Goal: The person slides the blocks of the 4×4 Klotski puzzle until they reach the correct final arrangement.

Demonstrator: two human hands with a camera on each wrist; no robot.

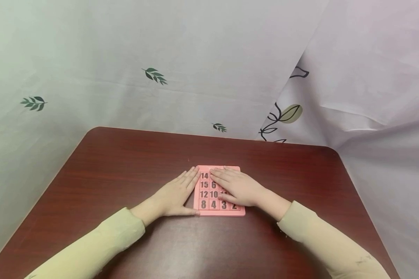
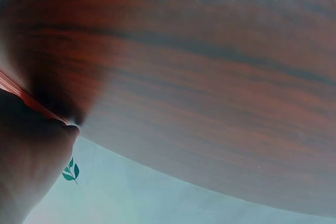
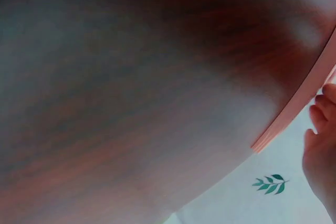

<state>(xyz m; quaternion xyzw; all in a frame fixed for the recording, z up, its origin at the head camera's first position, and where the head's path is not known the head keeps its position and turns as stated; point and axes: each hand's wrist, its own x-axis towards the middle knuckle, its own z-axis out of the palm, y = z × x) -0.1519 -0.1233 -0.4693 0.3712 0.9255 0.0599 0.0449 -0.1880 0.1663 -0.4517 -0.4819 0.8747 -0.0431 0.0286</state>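
While the flat pink square number puzzle [image 1: 219,190] lay near the middle of the dark red-brown wooden table [image 1: 108,170], both hands rested on it. The left hand [image 1: 176,193] lay flat against its left edge — fingers straight, gripping nothing. The right hand [image 1: 235,187] lay flat over the number tiles — fingers straight too.

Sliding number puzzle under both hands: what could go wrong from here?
1. The right hand lies flat over the pink puzzle, hiding several tiles, so a wrong tile might get pushed.
2. The left hand only rests against the puzzle's left edge; on the smooth table the frame could slide or twist.
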